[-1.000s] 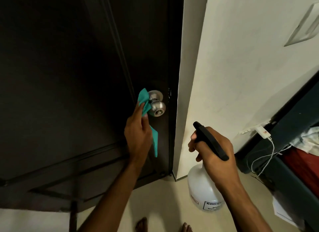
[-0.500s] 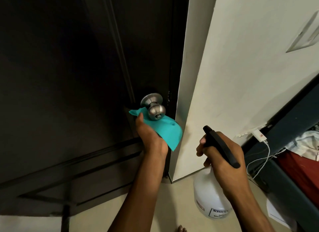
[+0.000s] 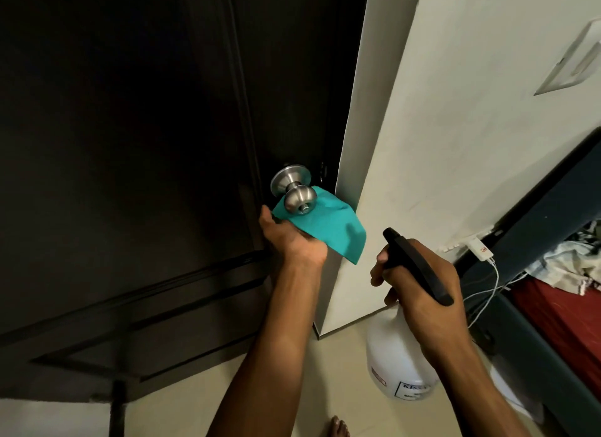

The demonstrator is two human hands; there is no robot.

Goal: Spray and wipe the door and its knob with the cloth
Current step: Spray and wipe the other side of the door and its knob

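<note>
Knob [image 3: 300, 198] half-wiped, cloth [image 3: 325, 229] cupped loosely beneath it near the door's [image 3: 130, 143] latch edge.
Steel knob stands just above the teal cloth, which the left hand [image 3: 292, 238] holds from below; its fingers are hidden, so the grip cannot be judged. A slack hold could drop the cloth or skip the knob's top. Right hand [image 3: 419, 283] grips the spray bottle [image 3: 400, 361], fingers by the trigger: a stray squeeze might wet the wall [image 3: 471, 127].

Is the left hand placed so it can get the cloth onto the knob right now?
Probably yes. The left hand holds the cloth spread just under and behind the knob, with nothing between them. The right hand, gripping the spray bottle, is off to the side, out of the way.
</note>
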